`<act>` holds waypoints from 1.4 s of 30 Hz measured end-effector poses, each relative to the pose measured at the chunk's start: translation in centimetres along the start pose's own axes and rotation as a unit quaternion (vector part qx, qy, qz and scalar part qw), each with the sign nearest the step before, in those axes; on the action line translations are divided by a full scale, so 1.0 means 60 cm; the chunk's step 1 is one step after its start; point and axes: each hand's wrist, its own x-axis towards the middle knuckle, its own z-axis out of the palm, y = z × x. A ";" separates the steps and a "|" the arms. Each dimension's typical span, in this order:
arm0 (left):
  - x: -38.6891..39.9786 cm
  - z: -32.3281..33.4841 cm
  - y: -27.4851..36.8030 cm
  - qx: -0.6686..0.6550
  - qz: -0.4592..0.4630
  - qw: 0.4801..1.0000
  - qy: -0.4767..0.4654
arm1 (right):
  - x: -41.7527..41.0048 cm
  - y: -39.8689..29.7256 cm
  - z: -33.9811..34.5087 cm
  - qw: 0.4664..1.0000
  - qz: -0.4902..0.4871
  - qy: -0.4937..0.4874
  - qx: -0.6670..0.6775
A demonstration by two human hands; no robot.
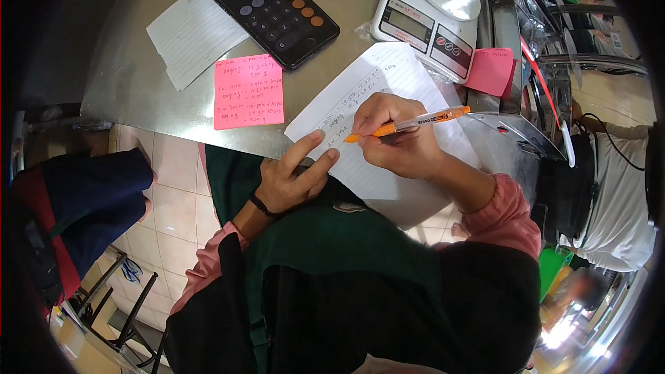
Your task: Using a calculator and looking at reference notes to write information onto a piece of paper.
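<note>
My right hand (397, 135) grips an orange ballpoint pen (415, 123), its tip at a handwritten line on a lined paper sheet (400, 182). The fingertips of my left hand (293, 174) rest on the sheet's left edge, thumb and fingers apart, holding nothing. A pink sticky note (249, 92) with handwriting lies left of the sheet on the metal table (150, 98). Above the note, a black smartphone (275, 14) showing a calculator lies partly over another lined paper (192, 26).
A white digital kitchen scale (428, 15) stands at the back right, beside another pink note (491, 70). A metal rack (571, 62) is at the right. People are at the left (104, 192) and right (618, 192). Black chair or stool legs (130, 311) show at the lower left.
</note>
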 end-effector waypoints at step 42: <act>-0.005 0.004 -0.004 0.008 0.002 1.000 0.012 | 0.002 -0.007 0.002 1.000 -0.002 -0.010 -0.021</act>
